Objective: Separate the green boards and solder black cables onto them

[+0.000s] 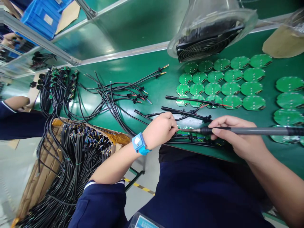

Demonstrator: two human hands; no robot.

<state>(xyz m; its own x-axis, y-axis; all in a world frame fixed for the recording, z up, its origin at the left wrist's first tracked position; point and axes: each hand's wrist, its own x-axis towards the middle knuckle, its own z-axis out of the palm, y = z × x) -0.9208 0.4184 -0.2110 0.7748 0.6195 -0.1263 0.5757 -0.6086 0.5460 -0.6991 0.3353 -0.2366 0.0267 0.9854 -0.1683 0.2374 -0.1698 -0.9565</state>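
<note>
My right hand [239, 139] is wrapped round a soldering iron [256, 131], its tip pointing left. The fingers of my left hand [161, 128] pinch a thin wire close to that tip; the fingertips partly hide it. Directly under the tip lies a round green circuit board [188, 129], mostly covered by the iron and cables. Black cables [185, 112] with stripped coloured ends lie just beyond my hands, a few of them across the boards. Other black cables [197, 138] run along the table's front edge below the iron.
Rows of round green boards [234, 88] cover the right of the green table. A black fan [201, 44] in a clear plastic hood stands behind them. Cable bundles [106, 95] spread leftward, and a carton [38, 177] full of cables stands below. Another person's arm [16, 103] reaches in at left.
</note>
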